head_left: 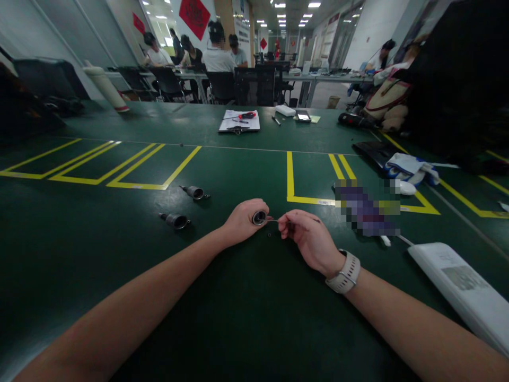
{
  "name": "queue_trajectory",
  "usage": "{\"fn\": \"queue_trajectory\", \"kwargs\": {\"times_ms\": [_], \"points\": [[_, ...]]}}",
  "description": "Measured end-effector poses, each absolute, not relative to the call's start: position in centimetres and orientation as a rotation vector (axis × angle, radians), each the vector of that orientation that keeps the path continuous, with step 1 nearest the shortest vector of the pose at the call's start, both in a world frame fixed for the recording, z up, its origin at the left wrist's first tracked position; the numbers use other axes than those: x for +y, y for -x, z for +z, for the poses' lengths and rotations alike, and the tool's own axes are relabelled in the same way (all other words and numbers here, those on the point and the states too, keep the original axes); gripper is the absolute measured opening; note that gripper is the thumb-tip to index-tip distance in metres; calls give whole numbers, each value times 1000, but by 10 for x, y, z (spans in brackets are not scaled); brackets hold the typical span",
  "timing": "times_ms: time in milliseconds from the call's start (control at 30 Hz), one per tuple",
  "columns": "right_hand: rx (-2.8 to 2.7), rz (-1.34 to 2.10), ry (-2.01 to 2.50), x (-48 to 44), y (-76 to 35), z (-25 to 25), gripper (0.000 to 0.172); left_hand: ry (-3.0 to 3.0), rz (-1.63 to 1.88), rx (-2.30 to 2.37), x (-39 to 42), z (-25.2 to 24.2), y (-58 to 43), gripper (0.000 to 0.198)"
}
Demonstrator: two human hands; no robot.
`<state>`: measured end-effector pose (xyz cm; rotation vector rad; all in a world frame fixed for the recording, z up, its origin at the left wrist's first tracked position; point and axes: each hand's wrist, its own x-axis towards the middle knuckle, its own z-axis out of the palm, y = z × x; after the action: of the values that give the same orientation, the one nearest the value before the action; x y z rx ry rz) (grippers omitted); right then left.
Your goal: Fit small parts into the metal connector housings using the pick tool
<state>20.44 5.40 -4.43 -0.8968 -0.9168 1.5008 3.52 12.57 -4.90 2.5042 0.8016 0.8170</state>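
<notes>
My left hand [245, 223] is closed around a small cup-shaped metal part [259, 217], its round open end turned toward me. Between the fingertips of my right hand [308, 236] is a thin metal rod [274, 220], whose left tip reaches the cup's mouth. How far the tip goes in, I cannot tell. Just below the gap between my hands, a tiny ring [269, 234] lies on the green table [238, 318]. To the left lie two similar cup-shaped metal parts, an upper one [194, 192] and a lower one [175, 220], each with a narrow stem.
A blurred purple object [363, 209] and a white power bank-like box [457, 286] lie to the right. Farther back are a clipboard [228, 124] with a red-handled screwdriver [247, 115], and a cloth [409, 167]. Yellow tape [290, 178] marks the table. People sit beyond it.
</notes>
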Motion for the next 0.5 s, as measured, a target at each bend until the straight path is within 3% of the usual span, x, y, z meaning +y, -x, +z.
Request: {"fn": "queue_trajectory", "kwargs": {"times_ms": [167,367,500], "points": [[-959,1346,917,49,-202,-43,16,-2503,786,879,127,-51,-34,15],[-1572,849,1091,40,-199,-29,17,-2674,718,927,126,-53,-35,13],[-1561,952,1067,42,-201,-28,18,-2734,664,920,124,-50,-36,11]]}}
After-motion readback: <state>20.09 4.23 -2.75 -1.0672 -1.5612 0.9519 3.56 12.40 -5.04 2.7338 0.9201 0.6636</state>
